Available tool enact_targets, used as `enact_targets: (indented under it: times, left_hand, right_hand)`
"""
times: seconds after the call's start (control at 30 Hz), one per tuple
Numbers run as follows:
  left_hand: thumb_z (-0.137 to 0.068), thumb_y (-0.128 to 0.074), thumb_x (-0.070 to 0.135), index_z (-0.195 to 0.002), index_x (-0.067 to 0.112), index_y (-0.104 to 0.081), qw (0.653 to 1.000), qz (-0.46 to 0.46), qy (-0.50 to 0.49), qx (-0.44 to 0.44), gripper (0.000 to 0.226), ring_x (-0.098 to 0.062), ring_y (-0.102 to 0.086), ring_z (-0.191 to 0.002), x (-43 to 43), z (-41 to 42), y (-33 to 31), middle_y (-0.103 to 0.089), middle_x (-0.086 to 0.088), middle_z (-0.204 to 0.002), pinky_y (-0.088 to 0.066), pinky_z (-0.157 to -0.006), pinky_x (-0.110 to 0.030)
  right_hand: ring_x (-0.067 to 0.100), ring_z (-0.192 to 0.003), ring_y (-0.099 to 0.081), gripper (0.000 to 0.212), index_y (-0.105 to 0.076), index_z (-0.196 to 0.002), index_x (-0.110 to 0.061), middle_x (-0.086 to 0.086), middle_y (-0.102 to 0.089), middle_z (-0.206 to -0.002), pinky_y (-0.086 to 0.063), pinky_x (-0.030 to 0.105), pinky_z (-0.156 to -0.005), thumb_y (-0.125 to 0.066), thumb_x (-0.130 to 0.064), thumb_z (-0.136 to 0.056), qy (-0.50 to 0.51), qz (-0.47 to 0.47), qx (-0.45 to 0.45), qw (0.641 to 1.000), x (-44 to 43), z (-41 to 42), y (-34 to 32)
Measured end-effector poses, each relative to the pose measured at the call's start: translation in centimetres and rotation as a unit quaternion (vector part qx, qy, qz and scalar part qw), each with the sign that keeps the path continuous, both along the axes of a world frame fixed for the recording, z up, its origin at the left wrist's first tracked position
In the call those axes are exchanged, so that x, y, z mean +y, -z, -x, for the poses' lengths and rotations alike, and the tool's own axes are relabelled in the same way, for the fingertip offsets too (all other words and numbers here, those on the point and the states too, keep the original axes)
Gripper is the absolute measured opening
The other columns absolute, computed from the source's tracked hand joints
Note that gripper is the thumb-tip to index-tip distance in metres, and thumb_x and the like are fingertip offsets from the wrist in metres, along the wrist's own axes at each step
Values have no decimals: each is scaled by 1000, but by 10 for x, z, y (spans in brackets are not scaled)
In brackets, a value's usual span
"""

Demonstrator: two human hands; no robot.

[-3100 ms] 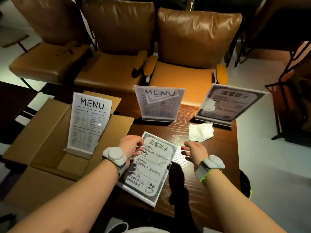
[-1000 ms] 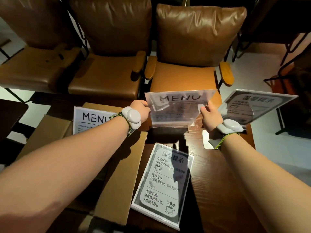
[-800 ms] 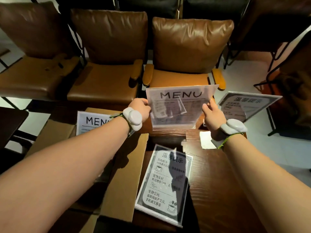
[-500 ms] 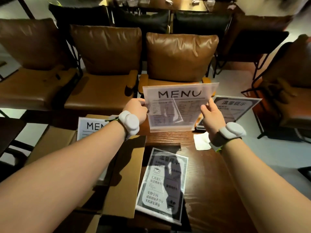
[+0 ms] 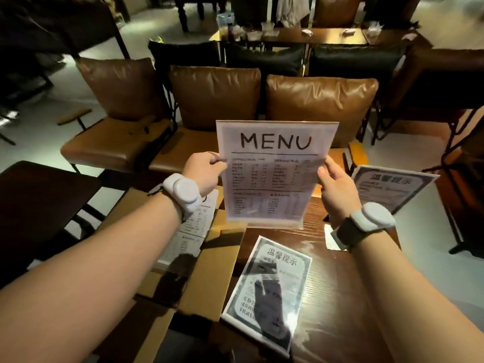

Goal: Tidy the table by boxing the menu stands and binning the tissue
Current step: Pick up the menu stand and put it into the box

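Gripping hands: the left hand (image 5: 203,174) is pinched shut on the left edge of the lifted menu stand (image 5: 275,174); the right hand (image 5: 337,189) is closed on its right edge, thumb laid on the front face.
Lifted menu stand: it is held upright in the air, above the far edge of the table (image 5: 337,297), printed side turned toward the camera.
Box: the cardboard box (image 5: 209,279) is seen open at the table's left edge, flaps spread outward.
Box contents: one menu stand in the box (image 5: 191,231) is leaned inside, partly hidden by the left forearm; nothing else in it can be made out.
Flat notice stand: the notice stand lying flat (image 5: 272,289) is placed on the table near its front edge, just beside the box flap.
Standing notice stand: the upright notice stand (image 5: 392,187) is set at the table's far right corner.
Tissue: the tissue (image 5: 331,238) is left on the table by the right edge, mostly covered by the right wrist.
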State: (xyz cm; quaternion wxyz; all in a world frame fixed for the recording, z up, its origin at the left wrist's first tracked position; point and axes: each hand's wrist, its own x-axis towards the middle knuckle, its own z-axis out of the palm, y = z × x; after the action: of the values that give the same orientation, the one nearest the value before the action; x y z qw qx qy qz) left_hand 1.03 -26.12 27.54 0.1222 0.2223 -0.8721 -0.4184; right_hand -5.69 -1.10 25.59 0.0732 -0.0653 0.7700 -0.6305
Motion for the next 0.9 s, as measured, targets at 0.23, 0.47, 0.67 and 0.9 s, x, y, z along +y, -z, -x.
enact_targets:
  times: [0.23,0.47,0.67,0.9]
  left_hand:
    - [-94,-57,28,-90,0,-70,999,-6,-37,-8,31,-28,-63,-86,-42,-38,-2,-72,-17,-95,-50,-81,-43]
    - [-94,-57,28,-79,-3,-64,998,-40,-54,-5,35,-22,-51,-68,-91,-63,7,-64,-17,-74,-46,-70,-37]
    - [-92,-58,32,-88,0,-69,994,-81,-76,-15,33,-39,-64,-96,-158,-87,26,-71,-20,-95,-53,-87,-53]
    - [-92,-56,34,-82,11,-71,991,-107,-81,-19,29,-24,-63,-80,-219,-110,47,-73,-12,-88,-53,-79,-42]
  right_hand:
    - [17,-99,-68,28,-71,-81,-46,-11,-73,-98,-56,48,-88,-54,-26,-91,19,22,-6,1000,-44,-12,17]
    - [20,-102,-67,25,-72,-107,-24,-2,-74,-108,-56,45,-89,-58,-32,-89,16,12,-24,1000,-96,-24,27]
    - [19,-92,-71,23,-73,-107,-18,3,-75,-104,-59,39,-78,-60,-26,-90,19,43,-78,996,-160,-43,32]
    - [21,-79,-73,18,-73,-98,-15,7,-75,-91,-61,35,-64,-58,-22,-92,3,55,-117,992,-219,-68,41]
